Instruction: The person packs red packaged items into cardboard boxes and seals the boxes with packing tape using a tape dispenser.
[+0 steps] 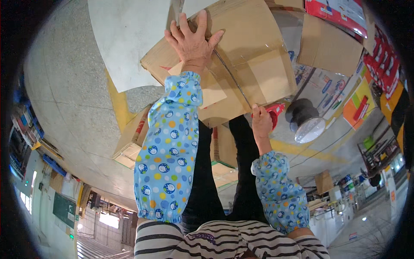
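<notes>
A large brown cardboard box (pixel 254 34) lies in front of me with its top flaps folded in, a dark gap running between them. My left hand (pixel 192 45) rests on the flaps at the far end of that gap, fingers spread wide. At the near right end of the gap, my right hand (pixel 261 122) is closed at the box's edge. It grips what looks like a red tape dispenser (pixel 276 113), partly hidden behind the fingers. Patterned blue sleeve covers are on both my forearms.
A white sheet (pixel 123 39) lies left of the box. To the right stand a dark spool with a clear disc (pixel 309 129), a cardboard piece (pixel 330 45) and red packages (pixel 383 64). More cartons (pixel 134 137) sit near my legs, beside a yellow floor line (pixel 118 101).
</notes>
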Tool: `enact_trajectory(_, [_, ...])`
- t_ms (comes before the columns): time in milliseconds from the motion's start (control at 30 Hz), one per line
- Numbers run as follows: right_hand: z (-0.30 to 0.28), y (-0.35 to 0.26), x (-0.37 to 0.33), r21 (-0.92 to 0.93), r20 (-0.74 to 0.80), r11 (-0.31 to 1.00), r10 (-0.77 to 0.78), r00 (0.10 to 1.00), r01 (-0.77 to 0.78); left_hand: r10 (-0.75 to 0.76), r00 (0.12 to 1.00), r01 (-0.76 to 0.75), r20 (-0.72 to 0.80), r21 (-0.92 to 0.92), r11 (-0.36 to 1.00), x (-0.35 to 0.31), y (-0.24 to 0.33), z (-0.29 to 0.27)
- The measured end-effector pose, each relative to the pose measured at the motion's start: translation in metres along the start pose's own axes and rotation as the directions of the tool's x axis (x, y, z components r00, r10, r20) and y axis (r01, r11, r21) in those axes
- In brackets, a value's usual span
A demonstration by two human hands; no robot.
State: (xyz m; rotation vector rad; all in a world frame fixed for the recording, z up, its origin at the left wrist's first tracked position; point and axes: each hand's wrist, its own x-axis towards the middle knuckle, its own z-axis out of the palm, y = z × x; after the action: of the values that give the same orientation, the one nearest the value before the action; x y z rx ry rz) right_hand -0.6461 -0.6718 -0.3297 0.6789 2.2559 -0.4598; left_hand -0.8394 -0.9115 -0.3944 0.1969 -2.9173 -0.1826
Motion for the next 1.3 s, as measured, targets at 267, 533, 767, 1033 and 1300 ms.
enact_trajectory(267, [-0.072, 0.058, 0.031, -0.063, 0.121, 0.938, -0.333, 0.935, 0.342, -0.020, 1.000, 0.022, 0.023, -0.048, 0.999, 0.002, 0.020, -0.006])
enact_trajectory(533, [-0.157, 0.029, -0.029, 0.592, 0.157, 0.798, 0.021, 0.987, -0.111, -0.063, 0.992, 0.080, 0.112, -0.154, 0.985, 0.001, 0.017, -0.022])
enact_trajectory(767, [-0.216, -0.034, -0.026, 0.650, 0.137, 0.760, -0.156, 0.978, 0.030, -0.077, 0.987, 0.108, 0.139, -0.230, 0.967, -0.002, 0.020, -0.019])
enact_trajectory(1033, [-0.222, -0.144, -0.048, 0.857, 0.202, 0.516, -0.365, 0.909, 0.016, -0.190, 0.970, 0.242, 0.151, -0.539, 0.807, 0.001, 0.011, -0.038])
enact_trajectory(1300, [-0.219, -0.167, -0.077, 0.807, 0.254, 0.584, -0.475, 0.842, 0.086, 0.021, 0.473, 0.857, 0.881, -0.455, -0.242, -0.035, -0.003, -0.109])
